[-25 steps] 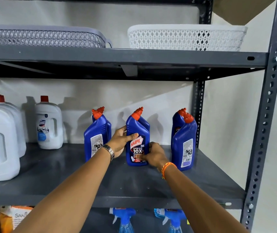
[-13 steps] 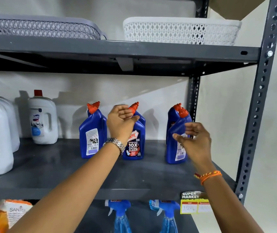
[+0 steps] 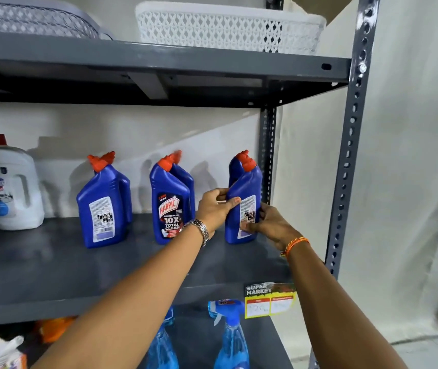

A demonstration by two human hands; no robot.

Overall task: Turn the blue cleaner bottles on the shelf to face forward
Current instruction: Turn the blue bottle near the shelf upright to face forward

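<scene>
Blue cleaner bottles with red caps stand in three pairs on the grey middle shelf point(image 3: 53, 272). The left front bottle point(image 3: 100, 206) shows its white back label. The middle front bottle point(image 3: 171, 203) shows its red brand label to the front. The right front bottle point(image 3: 244, 187) shows its back label, and both hands grip it: my left hand point(image 3: 214, 209) on its left side, my right hand point(image 3: 268, 225) on its lower right. A second bottle stands behind each front one, mostly hidden.
A white jug point(image 3: 13, 187) with a red cap stands at the shelf's left. Grey basket point(image 3: 34, 20) and white basket point(image 3: 226, 27) sit on the shelf above. Spray bottles point(image 3: 230, 339) stand below. A yellow price tag point(image 3: 269, 300) hangs on the shelf edge. The upright post point(image 3: 345, 169) is close on the right.
My left hand left the middle bottle and moved right. Both hands have closed on the right front bottle. The middle bottle now faces forward. The camera has shifted right.
</scene>
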